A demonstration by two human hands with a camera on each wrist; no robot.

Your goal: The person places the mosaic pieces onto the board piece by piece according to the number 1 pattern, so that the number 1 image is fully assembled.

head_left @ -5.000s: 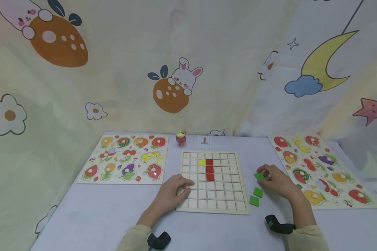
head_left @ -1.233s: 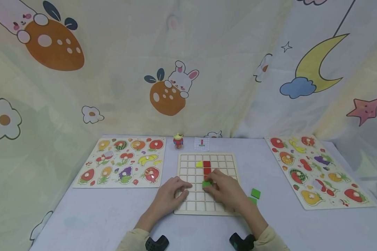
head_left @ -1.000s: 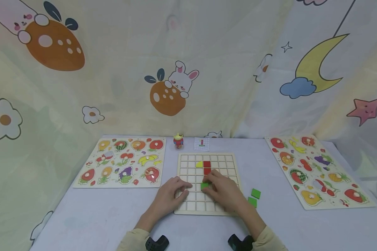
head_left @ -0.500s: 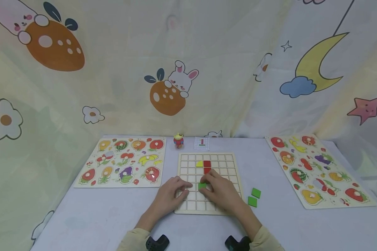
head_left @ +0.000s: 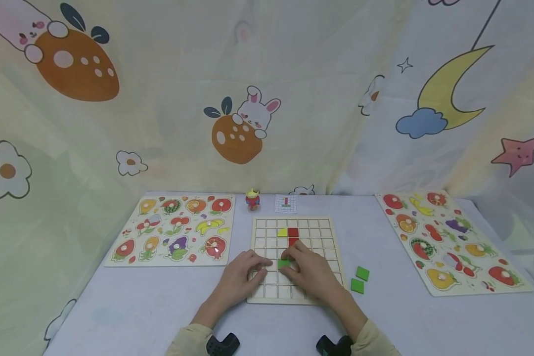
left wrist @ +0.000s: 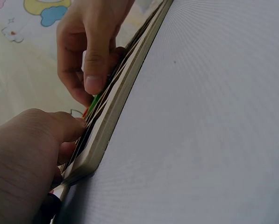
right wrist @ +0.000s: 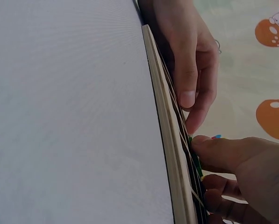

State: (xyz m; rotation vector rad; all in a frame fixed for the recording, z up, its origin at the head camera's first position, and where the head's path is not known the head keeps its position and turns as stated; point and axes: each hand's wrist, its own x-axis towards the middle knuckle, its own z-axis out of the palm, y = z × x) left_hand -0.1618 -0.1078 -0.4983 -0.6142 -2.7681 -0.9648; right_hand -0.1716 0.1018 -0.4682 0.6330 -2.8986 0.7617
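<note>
Near the middle of the board, a green tile is being pinched between thumb and index finger of the right hand, its place being a cell nearer than the red tiles and a little left of their column; whether it is being seated fully in the cell or held just above it cannot be told; the board's left side is being touched by the left hand, its thumb and index finger being held a little apart with nothing between them; at the far part of the grid, a yellow tile is being seen in a cell just left of the farthest red tile, while the near end of the red column is being hidden by the right hand; beyond the board, a card is being displayed, on which a red upright over a green base seems to be drawn, finer marks being too small to tell; judged by this card, the work is being taken as past its midpoint, yellow and red being set, the first green being handled, and two loose tiles being left on the table right of the board.
</note>
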